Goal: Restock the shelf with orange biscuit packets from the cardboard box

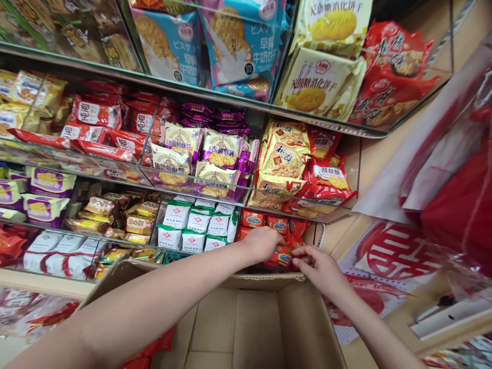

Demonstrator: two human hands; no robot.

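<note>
Both arms reach over an open cardboard box (pixel 255 325) to the lower right shelf compartment, where small red snack packets (pixel 282 259) with a blue and yellow emblem are stacked. My left hand (pixel 265 244) curls its fingers onto a red packet, and the fingertips are partly hidden. At the right side of the same packets is my right hand (pixel 315 262), its thumb and fingers bent and a little apart, with the tips at the packets' edge. Loose red wrappers or packets (pixel 154 348) show inside the box under my left forearm.
Clear dividers split the shelves. Left of the red packets stand white and green packets (pixel 198 224). Above them are yellow walnut-cookie packets (pixel 282 159) behind a clear front lip (pixel 303 205). Red decorations (pixel 400 251) and plastic-wrapped goods (pixel 457 205) hang at the right.
</note>
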